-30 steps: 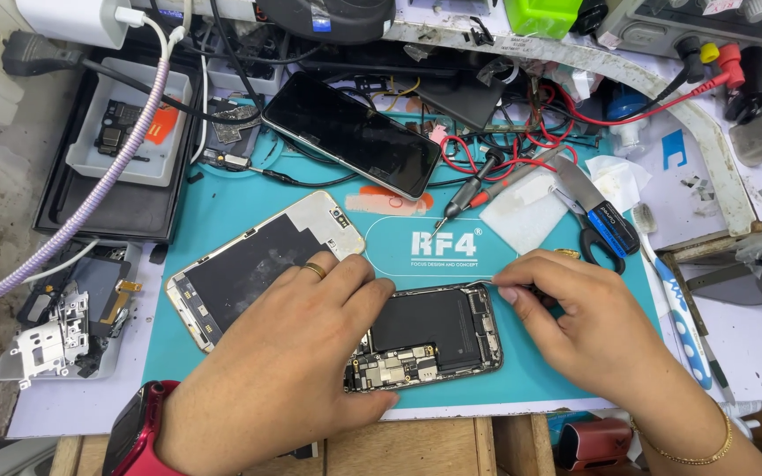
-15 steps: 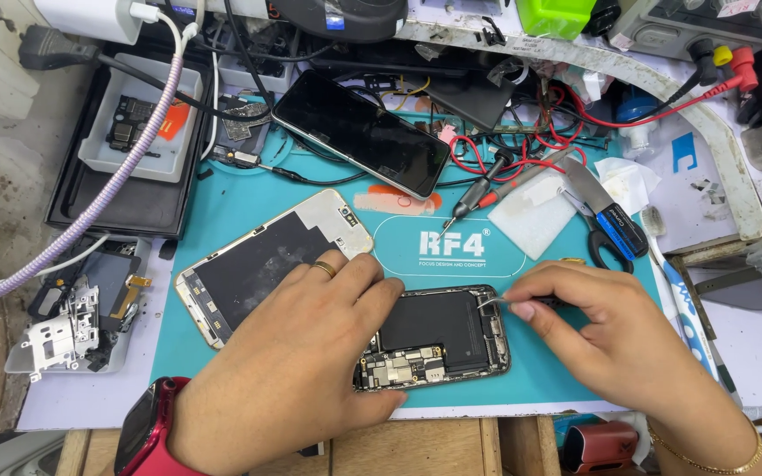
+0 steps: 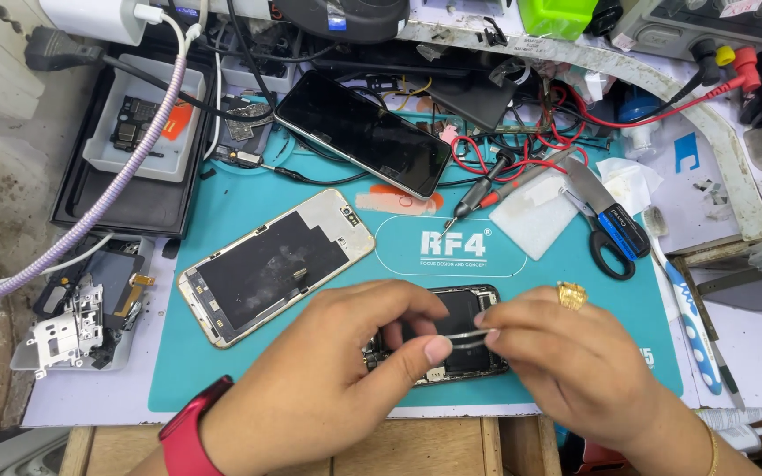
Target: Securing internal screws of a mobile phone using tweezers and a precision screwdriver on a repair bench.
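Over the teal rubber mat (image 3: pixel 249 203), both hands meet above an opened black phone body (image 3: pixel 451 310): right hand (image 3: pixel 575 361) pinches thin metal tweezers (image 3: pixel 462 335), left hand (image 3: pixel 346 370) steadies the phone, fingers closed on its edges

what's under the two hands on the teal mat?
An opened phone body with dark internals lies on the teal mat. The left hand and right hand cover most of it; thin tweezers span between them.

Opened phone (image 3: pixel 438 339) on mat (image 3: pixel 575 291) (scissors (image 3: pixel 610 225) right)
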